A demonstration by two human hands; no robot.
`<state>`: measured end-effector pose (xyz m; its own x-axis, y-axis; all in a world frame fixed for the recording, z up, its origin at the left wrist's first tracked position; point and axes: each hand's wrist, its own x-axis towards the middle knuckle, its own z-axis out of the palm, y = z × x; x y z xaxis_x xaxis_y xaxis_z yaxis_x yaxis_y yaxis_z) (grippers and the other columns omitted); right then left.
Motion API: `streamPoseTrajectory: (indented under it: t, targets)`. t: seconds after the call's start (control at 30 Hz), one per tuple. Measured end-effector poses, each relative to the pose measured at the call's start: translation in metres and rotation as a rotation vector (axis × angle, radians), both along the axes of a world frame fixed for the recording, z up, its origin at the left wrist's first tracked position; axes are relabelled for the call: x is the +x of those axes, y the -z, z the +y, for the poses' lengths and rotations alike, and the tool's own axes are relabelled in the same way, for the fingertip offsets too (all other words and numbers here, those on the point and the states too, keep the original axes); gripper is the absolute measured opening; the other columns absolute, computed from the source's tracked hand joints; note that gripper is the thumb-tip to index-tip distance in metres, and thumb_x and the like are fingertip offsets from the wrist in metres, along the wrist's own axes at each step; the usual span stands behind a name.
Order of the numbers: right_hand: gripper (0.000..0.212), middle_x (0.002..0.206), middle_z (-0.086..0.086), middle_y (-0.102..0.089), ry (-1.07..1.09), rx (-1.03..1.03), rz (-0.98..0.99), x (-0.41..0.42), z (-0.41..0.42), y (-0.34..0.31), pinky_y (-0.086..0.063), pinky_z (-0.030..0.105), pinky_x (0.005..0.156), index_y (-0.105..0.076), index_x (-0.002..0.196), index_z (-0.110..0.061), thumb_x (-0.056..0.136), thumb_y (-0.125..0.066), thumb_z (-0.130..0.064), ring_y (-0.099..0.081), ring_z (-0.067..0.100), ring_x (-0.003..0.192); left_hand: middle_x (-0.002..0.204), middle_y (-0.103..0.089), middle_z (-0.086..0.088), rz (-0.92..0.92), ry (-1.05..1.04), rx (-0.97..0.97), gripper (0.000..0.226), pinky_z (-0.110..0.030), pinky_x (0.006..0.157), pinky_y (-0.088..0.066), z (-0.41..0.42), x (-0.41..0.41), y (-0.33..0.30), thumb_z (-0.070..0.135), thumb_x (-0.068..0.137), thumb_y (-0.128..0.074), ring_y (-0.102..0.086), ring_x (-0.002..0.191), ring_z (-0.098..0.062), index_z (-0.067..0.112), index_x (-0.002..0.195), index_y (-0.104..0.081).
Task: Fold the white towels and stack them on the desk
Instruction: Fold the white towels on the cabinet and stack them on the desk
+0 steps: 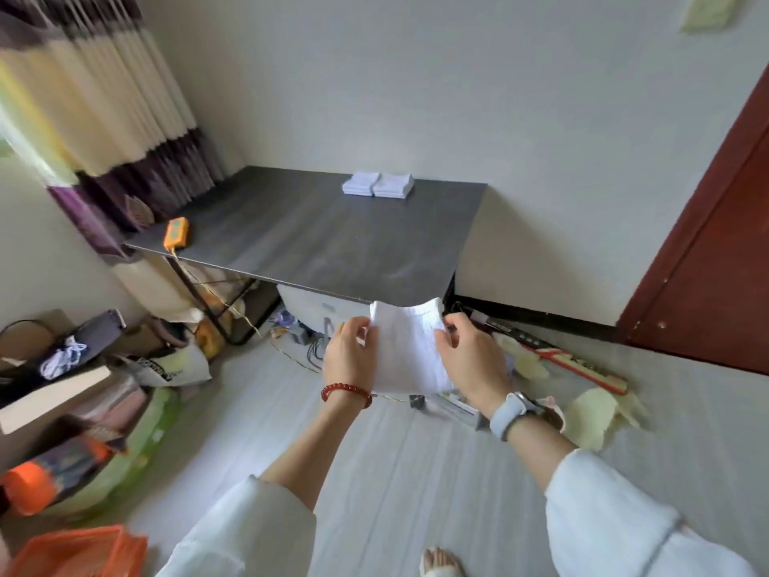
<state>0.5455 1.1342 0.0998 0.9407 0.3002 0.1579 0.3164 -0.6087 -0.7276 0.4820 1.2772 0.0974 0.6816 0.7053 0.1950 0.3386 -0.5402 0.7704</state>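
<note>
Dark desk [316,243]: folded stacks [378,185] at 12 o'clock. Left hand [347,356], right hand [470,360] pinch towel [410,351] edges, hanging for folding.

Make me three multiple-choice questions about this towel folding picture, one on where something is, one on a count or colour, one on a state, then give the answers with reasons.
1. Where is the orange device?
A. On the desk's left edge
B. On the floor
C. On the folded towels

2. How many towel stacks lie on the desk?
A. One
B. Two
C. Four

3. How is the white towel held?
A. In both hands, in the air
B. Flat on the desk
C. In one hand

Answers:
A, it sits near the curtain at the desk's edge.
B, two stacks lie side by side.
A, the left hand and right hand pinch its sides before the desk.
</note>
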Motion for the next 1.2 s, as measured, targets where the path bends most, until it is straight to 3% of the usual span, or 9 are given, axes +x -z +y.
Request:
streamPoseTrajectory:
  t: [0.27,0.43,0.6,0.73,0.9,1.07,1.2]
  targets:
    - [0.009,0.085,-0.005,-0.059,-0.177,0.139,0.332,0.16,0.172,-0.016,-0.038,0.027,0.07,-0.057,0.094,-0.017,0.086,-0.055,-0.021,-0.055,0.019,0.085,0.082,-0.058,0.003,0.029,-0.075,-0.193,0.012,-0.02,0.07,-0.034,0.166,0.129,-0.025,0.016,0.087,-0.056,-0.05,0.079,-0.015,0.011,0.093,-0.066]
    - [0.004,0.076,-0.005,-0.058,-0.272,0.151,0.457,0.227,0.288,0.003,-0.035,0.024,0.055,-0.056,0.086,-0.021,0.084,-0.053,-0.019,-0.05,0.011,0.066,0.086,-0.06,0.004,0.047,-0.127,-0.281,0.014,-0.019,0.073,-0.035,0.29,0.191,-0.002,0.02,0.087,-0.058,-0.054,0.086,-0.013,0.013,0.095,-0.067]
    - [0.013,0.084,0.0,-0.06,-0.199,0.185,0.511,0.303,0.401,0.014,-0.038,0.023,0.052,-0.057,0.098,-0.013,0.087,-0.051,-0.017,-0.051,0.012,0.065,0.086,-0.063,0.004,0.046,-0.037,-0.379,0.01,-0.024,0.073,-0.042,0.417,0.278,0.013,0.022,0.085,-0.059,-0.057,0.084,-0.015,0.018,0.092,-0.066]
    - [0.015,0.087,0.008,-0.062,-0.081,0.184,0.567,0.364,0.471,0.018,-0.044,0.029,0.057,-0.06,0.096,-0.007,0.086,-0.052,-0.016,-0.054,0.019,0.07,0.084,-0.065,0.006,0.138,0.093,-0.445,0.01,-0.036,0.077,-0.054,0.499,0.35,0.024,0.024,0.084,-0.058,-0.062,0.081,-0.018,0.02,0.092,-0.063]
    - [0.021,0.085,0.013,-0.059,0.061,0.165,0.569,0.443,0.508,0.023,-0.045,0.032,0.059,-0.058,0.093,0.005,0.085,-0.05,-0.013,-0.055,0.023,0.07,0.085,-0.065,0.004,0.222,0.24,-0.477,0.011,-0.041,0.082,-0.055,0.541,0.457,0.031,0.02,0.083,-0.056,-0.062,0.083,-0.019,0.02,0.092,-0.063]
    - [0.017,0.082,0.007,-0.057,0.167,0.216,0.53,0.534,0.524,0.032,-0.052,0.039,0.07,-0.058,0.096,-0.002,0.086,-0.048,-0.012,-0.055,0.02,0.076,0.094,-0.067,-0.001,0.198,0.327,-0.461,0.01,-0.042,0.084,-0.053,0.554,0.563,0.038,0.02,0.084,-0.056,-0.063,0.091,-0.022,0.023,0.092,-0.061]
    - [0.017,0.091,0.007,-0.058,0.195,0.222,0.488,0.611,0.539,0.049,-0.051,0.042,0.08,-0.057,0.101,-0.006,0.089,-0.048,-0.015,-0.057,0.023,0.084,0.089,-0.063,0.004,0.172,0.345,-0.452,0.008,-0.037,0.082,-0.053,0.567,0.645,0.048,0.022,0.087,-0.055,-0.061,0.089,-0.02,0.023,0.094,-0.059]
